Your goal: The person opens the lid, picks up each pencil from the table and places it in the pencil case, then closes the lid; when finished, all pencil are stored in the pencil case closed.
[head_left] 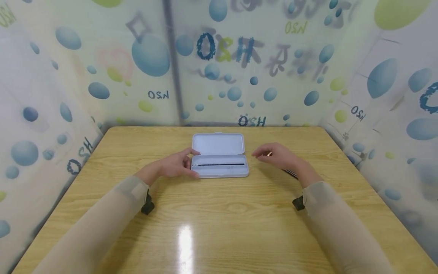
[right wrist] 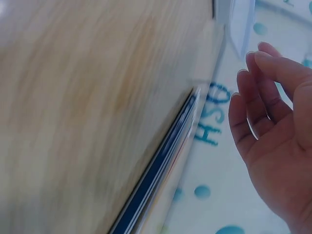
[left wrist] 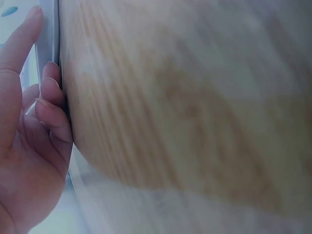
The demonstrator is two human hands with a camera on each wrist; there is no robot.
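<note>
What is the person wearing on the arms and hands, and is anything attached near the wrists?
Both arms are covered by thin, semi-sheer beige sleeves that end at the wrists: the left sleeve and the right sleeve. The left hand and right hand are bare, without gloves. A small black device sits under each wrist, the left one and the right one.

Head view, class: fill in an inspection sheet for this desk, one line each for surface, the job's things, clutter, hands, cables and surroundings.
Surface: wooden table, glossy, with light glare.
Job's things: open grey pencil case, lid up, a dark pen inside.
Clutter: a dark pen-like object lies under the right wrist.
Hands: left hand grips the case's left end; right hand hovers beside the case, a small gold-coloured thing at its fingers.
Cables: nothing seen.
Surroundings: bubble-patterned screens on three sides.
</note>
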